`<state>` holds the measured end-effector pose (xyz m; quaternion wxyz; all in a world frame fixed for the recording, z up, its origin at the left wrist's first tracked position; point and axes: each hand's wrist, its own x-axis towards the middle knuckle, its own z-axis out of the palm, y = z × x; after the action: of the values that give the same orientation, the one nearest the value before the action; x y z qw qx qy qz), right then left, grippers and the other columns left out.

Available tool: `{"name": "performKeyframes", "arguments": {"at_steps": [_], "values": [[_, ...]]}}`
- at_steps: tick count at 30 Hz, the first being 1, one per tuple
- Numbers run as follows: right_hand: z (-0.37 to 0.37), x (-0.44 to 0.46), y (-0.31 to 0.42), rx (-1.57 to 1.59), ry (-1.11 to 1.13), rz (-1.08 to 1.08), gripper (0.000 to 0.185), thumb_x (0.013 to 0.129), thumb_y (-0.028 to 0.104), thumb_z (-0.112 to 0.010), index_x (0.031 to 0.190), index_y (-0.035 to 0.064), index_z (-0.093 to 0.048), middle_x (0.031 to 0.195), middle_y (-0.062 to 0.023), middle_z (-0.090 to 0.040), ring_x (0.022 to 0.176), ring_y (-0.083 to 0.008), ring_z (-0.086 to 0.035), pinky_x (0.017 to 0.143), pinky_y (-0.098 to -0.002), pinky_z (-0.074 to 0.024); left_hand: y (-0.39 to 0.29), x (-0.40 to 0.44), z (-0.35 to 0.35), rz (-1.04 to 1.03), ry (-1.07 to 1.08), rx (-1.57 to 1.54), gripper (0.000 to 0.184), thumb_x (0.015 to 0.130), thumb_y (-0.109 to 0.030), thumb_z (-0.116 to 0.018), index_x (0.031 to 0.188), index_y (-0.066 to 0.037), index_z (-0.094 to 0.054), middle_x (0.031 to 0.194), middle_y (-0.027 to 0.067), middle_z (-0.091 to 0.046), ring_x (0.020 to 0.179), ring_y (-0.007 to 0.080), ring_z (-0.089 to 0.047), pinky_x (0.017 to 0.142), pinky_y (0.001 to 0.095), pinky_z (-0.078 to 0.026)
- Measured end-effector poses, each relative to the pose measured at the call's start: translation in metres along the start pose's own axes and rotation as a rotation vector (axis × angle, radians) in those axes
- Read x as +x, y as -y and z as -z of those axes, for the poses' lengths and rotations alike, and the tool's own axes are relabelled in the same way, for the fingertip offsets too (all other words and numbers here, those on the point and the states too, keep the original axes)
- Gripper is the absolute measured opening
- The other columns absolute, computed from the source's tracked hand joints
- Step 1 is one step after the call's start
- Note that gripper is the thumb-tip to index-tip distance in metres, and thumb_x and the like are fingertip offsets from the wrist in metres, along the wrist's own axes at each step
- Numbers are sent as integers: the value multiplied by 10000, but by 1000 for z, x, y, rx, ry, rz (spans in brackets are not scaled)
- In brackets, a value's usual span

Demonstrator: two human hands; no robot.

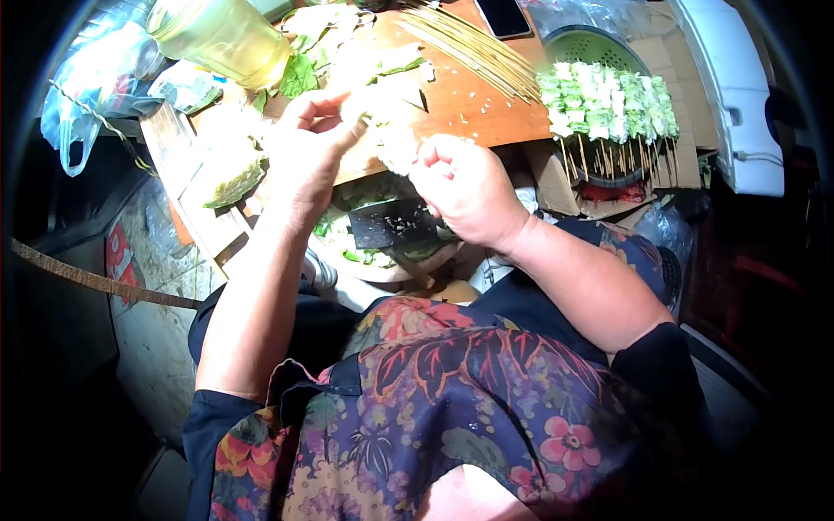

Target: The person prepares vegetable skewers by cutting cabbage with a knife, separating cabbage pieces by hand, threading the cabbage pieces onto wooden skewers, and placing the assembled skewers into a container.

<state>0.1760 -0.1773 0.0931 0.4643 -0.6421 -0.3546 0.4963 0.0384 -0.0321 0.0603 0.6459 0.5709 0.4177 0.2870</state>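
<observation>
Over the front edge of the wooden table (478, 113), pale cabbage pieces (395, 143) hang between my two hands, partly washed out by glare. My left hand (321, 143) is curled around their left side, thumb and fingers bent toward each other. At their right end my right hand (465, 187) is closed in a pinch; a skewer inside it cannot be made out. Below both hands, a cleaver (395, 224) with bits on its dark blade lies across a basin (387, 271) of cabbage leaves. Bare bamboo skewers (473, 52) lie in a bundle behind my hands.
Skewered cabbage (608, 100) fills a green strainer (578, 43) at the right, beside a white foam box (730, 95). A phone (504, 17) lies at the back. At the left are a yellowish container (221, 39), a cabbage chunk (234, 178) and a blue plastic bag (95, 95).
</observation>
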Motion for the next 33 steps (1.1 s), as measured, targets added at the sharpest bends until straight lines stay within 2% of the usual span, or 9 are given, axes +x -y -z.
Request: {"name": "performKeyframes", "arguments": {"at_steps": [5, 11, 14, 18, 23, 26, 31, 32, 33], "values": [[4, 12, -8, 45, -69, -17, 112, 894, 127, -563, 835, 32, -555, 616, 29, -517, 519, -34, -467, 479, -195, -385, -14, -23, -18, 135, 216, -187, 503, 698, 47, -453, 1194, 44, -539, 1064, 97, -551, 918, 160, -555, 858, 317, -485], [11, 15, -10, -33, -67, 17, 124, 895, 136, -558, 829, 31, -560, 615, 28, -514, 517, -33, -460, 478, -191, -376, -7, -16, -20, 64, 204, -195, 517, 696, 60, -428, 1202, 25, -526, 1058, 99, -572, 905, 173, -571, 867, 321, -488], [16, 15, -1, 170, -80, -95, 136, 892, 157, -564, 828, 37, -576, 588, 25, -503, 466, -31, -419, 433, -183, -331, -6, -1, -21, -26, 127, -165, 508, 697, 83, -411, 1187, 15, -529, 1028, 103, -595, 905, 185, -590, 867, 322, -487], [29, 14, 5, 250, -139, -118, 110, 887, 138, -567, 854, 35, -582, 581, 9, -513, 390, -28, -368, 355, -176, -273, 1, 24, -19, 65, -65, -34, 266, 828, 27, -485, 1080, 8, -566, 963, 76, -608, 758, 159, -624, 761, 288, -520], [48, 11, 7, 314, -150, -137, 141, 875, 161, -571, 804, 40, -581, 590, 10, -524, 482, -38, -440, 438, -191, -338, 21, 42, -35, 239, 28, 211, 204, 901, -97, -570, 1092, -55, -624, 818, 36, -601, 628, 100, -558, 646, 244, -511], [52, 8, 13, 331, -166, -116, 145, 878, 175, -574, 821, 42, -582, 594, 16, -525, 483, -38, -442, 440, -191, -340, 44, 55, -47, 206, 114, 375, 178, 914, -108, -551, 1059, -52, -639, 798, 56, -591, 640, 83, -557, 632, 235, -500], [57, 6, 15, 295, -174, -111, 157, 883, 181, -572, 820, 38, -581, 606, 17, -533, 512, -35, -466, 469, -186, -362, 76, 71, -63, -419, -14, 1102, 199, 866, -108, -561, 1028, -29, -644, 836, 155, -655, 722, 227, -645, 661, 327, -509], [57, 7, 16, 309, -178, -106, 134, 883, 156, -565, 854, 26, -577, 587, 3, -521, 453, -35, -417, 424, -179, -326, 77, 73, -65, -417, -11, 1100, 199, 866, -108, -561, 1028, -29, -644, 836, 155, -655, 722, 227, -645, 661, 327, -509], [58, 7, 16, 323, -183, -102, 119, 883, 132, -558, 888, 14, -573, 568, -10, -509, 394, -34, -367, 380, -171, -291, 74, 74, -67, -273, 37, 1035, 241, 863, -177, -571, 1054, -50, -642, 896, 171, -660, 834, 266, -638, 767, 347, -490]]}}
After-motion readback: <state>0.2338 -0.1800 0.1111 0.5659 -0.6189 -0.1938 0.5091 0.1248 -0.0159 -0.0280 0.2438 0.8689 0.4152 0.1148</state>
